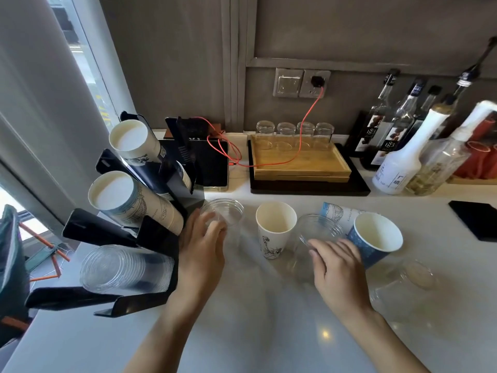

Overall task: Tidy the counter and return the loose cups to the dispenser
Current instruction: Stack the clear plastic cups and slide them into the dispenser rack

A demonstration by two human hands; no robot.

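Note:
A black tiered cup dispenser (164, 232) stands at the left, holding two stacks of paper cups (134, 203) and a stack of clear plastic cups (121, 269). On the white counter (269, 319) stand loose cups: a clear cup (228, 211), a white paper cup (274, 227), a second clear cup (320, 227), a blue paper cup (376, 238), a paper cup lying on its side (340, 212) and a clear cup at the right (408, 281). My left hand (201, 246) wraps the left clear cup. My right hand (336, 265) grips the middle clear cup.
A wooden tray (301, 168) with several upturned glasses sits at the back on a black mat. Syrup bottles (398, 146) crowd the back right. A tablet (212, 162) with a red cable lies behind the dispenser. A black coaster (476, 219) lies at the right edge.

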